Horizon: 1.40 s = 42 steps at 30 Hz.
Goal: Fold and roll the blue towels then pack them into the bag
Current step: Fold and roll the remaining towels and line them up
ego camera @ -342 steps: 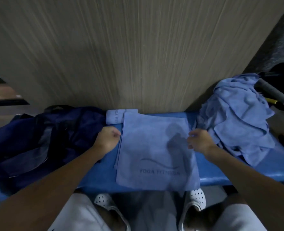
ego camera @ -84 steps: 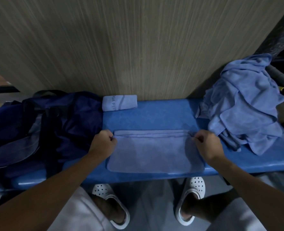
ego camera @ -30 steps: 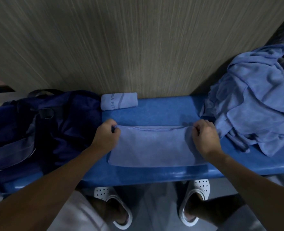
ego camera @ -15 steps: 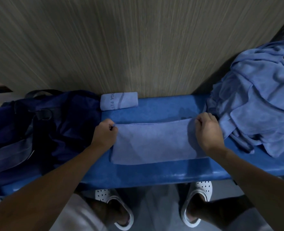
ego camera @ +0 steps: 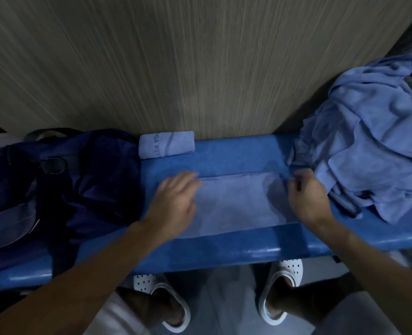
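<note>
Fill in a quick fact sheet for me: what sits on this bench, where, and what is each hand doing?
Surface: blue bench against a wood-grain wall
In work: folded towel, flat, mid-bench
Left: left hand, fingers straight, rests on the towel's left end
Right: right hand, fingers curled at its far right corner, apparently pinching it
Bag: dark blue bag, left end
Finished: rolled towel by the wall, beside the bag
Waiting: pile of loose towels, right end

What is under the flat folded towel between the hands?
The blue bench, which shows all round the folded towel; the part beneath is covered. The left hand rests on the towel's left end, the right hand pinches its right corner.
</note>
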### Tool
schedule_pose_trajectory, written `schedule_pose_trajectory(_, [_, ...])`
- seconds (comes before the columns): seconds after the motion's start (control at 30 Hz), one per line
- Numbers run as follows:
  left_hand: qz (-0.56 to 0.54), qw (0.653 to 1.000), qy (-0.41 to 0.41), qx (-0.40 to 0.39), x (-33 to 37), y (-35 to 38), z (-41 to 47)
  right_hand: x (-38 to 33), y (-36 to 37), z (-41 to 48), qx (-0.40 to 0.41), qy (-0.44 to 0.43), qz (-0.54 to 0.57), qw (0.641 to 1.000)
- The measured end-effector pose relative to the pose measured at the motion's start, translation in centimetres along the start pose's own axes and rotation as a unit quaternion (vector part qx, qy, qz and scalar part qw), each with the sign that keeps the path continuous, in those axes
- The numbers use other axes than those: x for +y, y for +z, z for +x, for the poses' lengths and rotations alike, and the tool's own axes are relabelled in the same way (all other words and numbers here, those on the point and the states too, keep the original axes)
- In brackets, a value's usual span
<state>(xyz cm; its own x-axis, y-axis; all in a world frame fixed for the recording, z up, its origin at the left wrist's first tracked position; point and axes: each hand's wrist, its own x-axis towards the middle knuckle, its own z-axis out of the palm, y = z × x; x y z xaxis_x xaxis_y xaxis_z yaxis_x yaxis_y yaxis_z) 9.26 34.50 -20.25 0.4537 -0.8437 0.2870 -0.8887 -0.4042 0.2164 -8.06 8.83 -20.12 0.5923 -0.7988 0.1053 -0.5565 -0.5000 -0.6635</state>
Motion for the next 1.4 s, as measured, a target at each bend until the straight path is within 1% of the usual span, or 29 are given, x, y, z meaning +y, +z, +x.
schedule_pose_trajectory(0.03, [0.000, 0.999, 0.038, -0.037, 1.3, 0.3, 0.2, 0.6, -0.6, -0.7, -0.007, 0.022, 0.014, 1.000])
schedule_pose_trajectory(0.13, [0.004, 0.990, 0.077, -0.121, 5.3, 1.7, 1.8, 1.8, -1.9, -2.9, -0.071, 0.069, 0.054, 0.994])
schedule_pose_trajectory(0.3, [0.034, 0.970, 0.069, -0.232, 8.1, 3.6, 4.8, 2.1, -2.6, -4.7, -0.137, 0.091, 0.179, 0.970])
schedule_pose_trajectory(0.37, [0.037, 0.961, 0.055, -0.267, 8.3, 3.8, 5.3, 2.4, -2.2, -4.9, -0.152, 0.098, 0.178, 0.967])
schedule_pose_trajectory(0.43, [0.049, 0.955, 0.050, -0.289, 8.2, 4.0, 5.5, 2.7, -1.8, -5.2, -0.137, 0.086, 0.133, 0.978])
schedule_pose_trajectory(0.5, [0.064, 0.953, 0.050, -0.292, 8.0, 4.2, 5.4, 2.9, -1.4, -5.5, -0.126, 0.069, 0.066, 0.987])
schedule_pose_trajectory(0.57, [0.076, 0.952, 0.051, -0.292, 7.9, 4.4, 5.2, 2.6, -1.6, -5.7, -0.116, 0.076, 0.017, 0.990])
schedule_pose_trajectory(0.63, [0.085, 0.951, 0.049, -0.295, 8.1, 4.2, 5.3, 2.4, -1.8, -5.7, -0.113, 0.086, 0.015, 0.990])
schedule_pose_trajectory(0.7, [0.081, 0.955, 0.055, -0.279, 8.9, 3.9, 5.7, 2.2, -1.7, -5.8, -0.096, 0.083, 0.027, 0.992])
schedule_pose_trajectory(0.8, [0.061, 0.966, 0.120, -0.222, 10.7, 4.0, 7.0, 2.1, -1.0, -6.1, -0.038, 0.083, 0.035, 0.995])
schedule_pose_trajectory(0.87, [0.046, 0.964, 0.141, -0.221, 11.3, 4.9, 7.5, 1.7, -0.8, -6.0, -0.009, 0.083, 0.030, 0.996])
schedule_pose_trajectory(0.9, [0.045, 0.963, 0.139, -0.226, 11.3, 5.5, 7.6, 1.5, -0.8, -5.7, -0.008, 0.083, 0.028, 0.996])
schedule_pose_trajectory(1.03, [0.046, 0.963, 0.121, -0.238, 10.9, 6.7, 7.5, 1.6, -0.6, -4.5, -0.052, 0.084, 0.021, 0.995])
schedule_pose_trajectory(1.13, [0.054, 0.962, 0.115, -0.241, 10.8, 6.8, 7.8, 1.8, -0.2, -5.0, -0.056, 0.044, -0.052, 0.996])
schedule_pose_trajectory(1.2, [0.066, 0.961, 0.115, -0.243, 10.8, 6.9, 8.0, 2.0, 0.5, -5.8, -0.026, 0.011, -0.141, 0.990])
schedule_pose_trajectory(1.27, [0.068, 0.961, 0.116, -0.243, 10.9, 6.7, 8.0, 2.0, 1.4, -6.7, 0.023, -0.011, -0.215, 0.976])
schedule_pose_trajectory(1.33, [0.068, 0.966, 0.113, -0.224, 11.2, 6.4, 7.8, 1.7, 1.8, -7.1, 0.049, -0.004, -0.249, 0.967])
schedule_pose_trajectory(1.4, [0.072, 0.971, 0.105, -0.202, 11.3, 6.4, 7.2, 1.5, 1.7, -7.2, 0.043, 0.027, -0.259, 0.964])
